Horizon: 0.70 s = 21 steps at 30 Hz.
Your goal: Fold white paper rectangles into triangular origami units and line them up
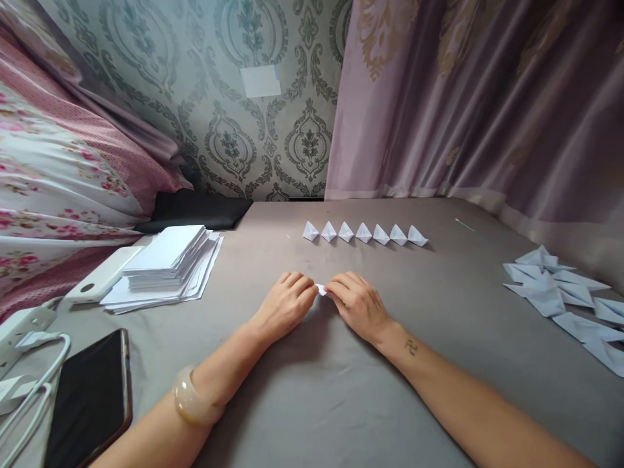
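Between my two hands is a small piece of folded white paper [321,290], mostly covered by the fingers. My left hand [288,302] pinches its left side, and my right hand [358,304] pinches the right side. Both hands are just above the grey cloth-covered table [312,416]. Beyond them, a row of several small folded paper boats [363,233] stands upright. Several larger folded paper pieces [541,286] lie in an overlapping heap at the right edge.
At the left, a stack of white paper sheets [163,260] sits near a white box-like device [104,273]. A phone [90,396], white cables [41,383] and a power strip [22,328] occupy the near left. A cotton swab [465,225] lies far right, before the curtain [414,130].
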{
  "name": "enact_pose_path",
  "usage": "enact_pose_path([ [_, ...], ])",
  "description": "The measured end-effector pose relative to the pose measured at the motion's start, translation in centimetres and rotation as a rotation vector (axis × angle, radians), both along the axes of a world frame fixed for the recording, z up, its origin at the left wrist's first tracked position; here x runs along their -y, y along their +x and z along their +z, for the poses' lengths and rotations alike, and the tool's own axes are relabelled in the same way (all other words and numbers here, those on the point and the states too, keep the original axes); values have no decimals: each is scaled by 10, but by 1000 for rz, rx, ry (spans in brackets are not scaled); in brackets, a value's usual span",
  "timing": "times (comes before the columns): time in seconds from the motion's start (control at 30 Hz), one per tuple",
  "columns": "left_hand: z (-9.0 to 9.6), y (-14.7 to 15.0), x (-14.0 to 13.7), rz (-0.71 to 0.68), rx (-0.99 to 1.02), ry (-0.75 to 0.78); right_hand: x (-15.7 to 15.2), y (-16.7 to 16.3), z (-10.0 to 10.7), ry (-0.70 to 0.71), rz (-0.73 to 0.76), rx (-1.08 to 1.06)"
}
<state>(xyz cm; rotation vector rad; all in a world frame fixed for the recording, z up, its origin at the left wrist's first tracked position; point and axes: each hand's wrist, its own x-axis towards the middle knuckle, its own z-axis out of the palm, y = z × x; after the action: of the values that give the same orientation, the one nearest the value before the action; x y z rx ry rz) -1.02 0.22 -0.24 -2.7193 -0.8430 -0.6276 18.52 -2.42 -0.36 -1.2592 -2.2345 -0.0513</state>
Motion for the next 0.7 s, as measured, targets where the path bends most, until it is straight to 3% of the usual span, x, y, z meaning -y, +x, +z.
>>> enact_pose_path([
  [0.13,0,3,-1,-7,-120,55,2,-5,-1,126,-56,222],
  [0.3,-7,5,3,9,-81,-168,7,-8,-2,-10,-41,281],
  [0.47,-12,3,8,178,234,-477,6,-1,0,-212,-28,101],
  [0.7,-5,5,9,351,376,-686,-15,7,0,-495,1,-250],
])
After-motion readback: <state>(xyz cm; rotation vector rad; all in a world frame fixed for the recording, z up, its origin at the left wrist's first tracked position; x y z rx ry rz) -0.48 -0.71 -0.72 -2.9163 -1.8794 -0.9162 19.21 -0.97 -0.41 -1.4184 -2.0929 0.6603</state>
